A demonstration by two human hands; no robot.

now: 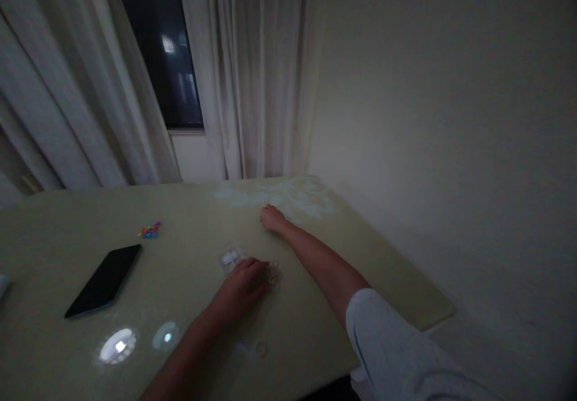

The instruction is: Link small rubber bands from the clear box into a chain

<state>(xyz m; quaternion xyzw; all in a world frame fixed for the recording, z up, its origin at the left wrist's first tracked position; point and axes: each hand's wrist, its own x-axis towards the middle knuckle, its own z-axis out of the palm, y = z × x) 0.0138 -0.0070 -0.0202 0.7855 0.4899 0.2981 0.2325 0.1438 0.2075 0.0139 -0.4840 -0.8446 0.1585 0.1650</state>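
Observation:
My left hand (243, 284) rests low over the table, its thumb and fingers apart. The fingertips reach the edge of a small pile of pale, thin rings (274, 276), and I cannot tell whether they touch any. Just behind that hand lies a small clear plastic bag (229, 257) with a white patch, partly covered by the fingers. My right hand (271, 217) is farther forward, close to the tabletop, with its fingers curled closed. Whatever it may hold is hidden. One loose pale ring (261, 348) lies nearer to me, right of my left forearm.
A dark tablet (104, 281) lies on the pale table (189, 220) at the left. Beyond it is a small heap of colourful pieces (149, 231). Curtains (261, 76) and a dark window stand behind the table; a wall (428, 118) runs along the right.

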